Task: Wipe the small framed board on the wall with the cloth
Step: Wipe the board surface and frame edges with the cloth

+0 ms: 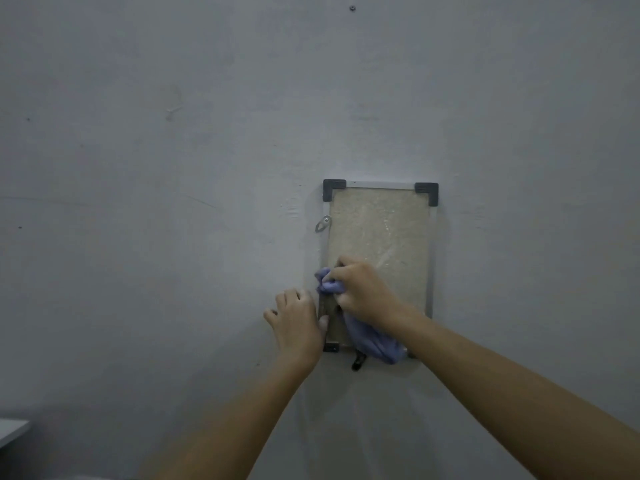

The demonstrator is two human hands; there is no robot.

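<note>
A small board [379, 233] with a beige face, thin metal frame and dark plastic corners hangs on the grey wall. My right hand [363, 289] is closed around a bunched light purple cloth [372, 341] and presses it against the board's lower left part; the cloth's loose end hangs over the bottom edge. My left hand [298, 320] lies against the frame's lower left side, thumb on the frame and fingers on the wall. The lower part of the board is hidden by my hands and the cloth.
A metal hanger tab [323, 224] sticks out at the frame's upper left side. A small dark object [358, 362] hangs below the bottom edge. A screw [352, 8] sits high in the wall. A pale surface corner [12, 432] shows at the lower left.
</note>
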